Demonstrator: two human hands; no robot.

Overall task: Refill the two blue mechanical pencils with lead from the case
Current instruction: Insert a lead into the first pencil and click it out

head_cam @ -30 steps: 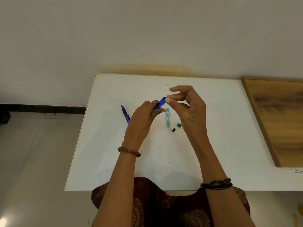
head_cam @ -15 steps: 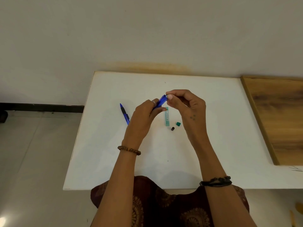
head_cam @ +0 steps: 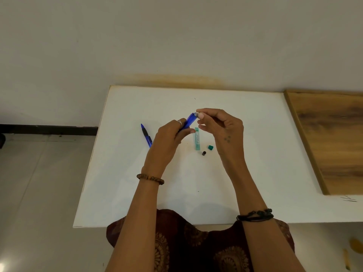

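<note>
Nearest the body, a small dark cap (head_cam: 204, 153) and green cap (head_cam: 210, 147) sit just under the right hand (head_cam: 225, 132), beside the open lead case (head_cam: 197, 138). Left hand (head_cam: 169, 138) grips 1 blue pencil (head_cam: 190, 119), right fingertips (head_cam: 200, 115) pinch at its open end, so I'd guess lead's going in now. Pencil 2 (head_cam: 146, 135) lies past the left knuckles, looks untouched. The lead itself is too thin to make out.
</note>
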